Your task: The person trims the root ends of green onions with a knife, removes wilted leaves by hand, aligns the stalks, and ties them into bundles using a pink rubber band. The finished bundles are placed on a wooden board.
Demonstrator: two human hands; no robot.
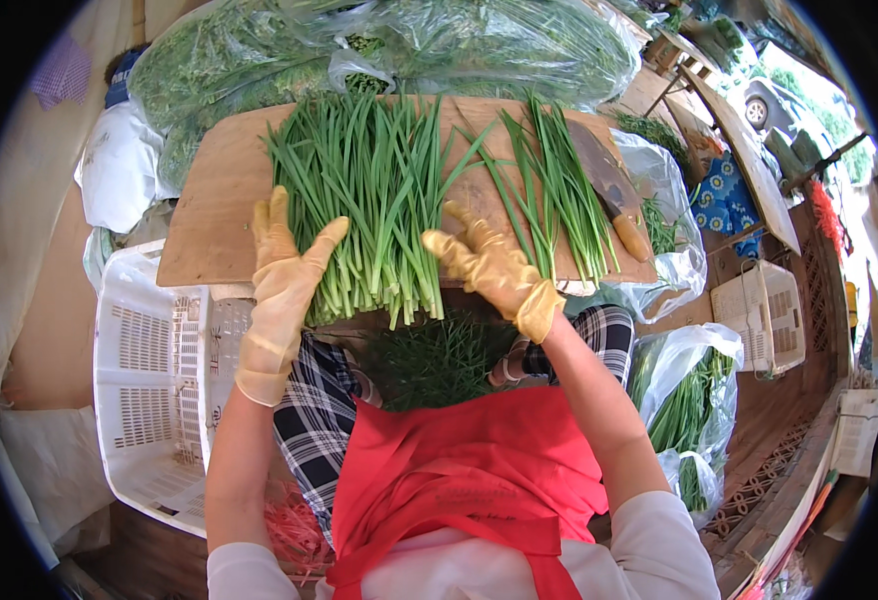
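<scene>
A thick row of green garlic chives (371,195) lies on a wooden board (214,187), its pale cut ends hanging over the near edge. My left hand (285,262), in a thin yellowish glove, rests at the left side of the chives with thumb and fingers apart, the thumb over the stalks. On the other side, my right hand (491,262), gloved too, is spread beside the right edge of the row, its fingertips near the stalks. A smaller loose bunch (559,187) lies farther right on the board, next to a cleaver with a wooden handle (630,236).
Large clear plastic bags of greens (259,67) stand behind the board. At the left is a white plastic crate (139,397). An open bag of chives (683,412) stands at the right, with a smaller crate (761,315) beyond. Loose greens (431,360) lie below the board.
</scene>
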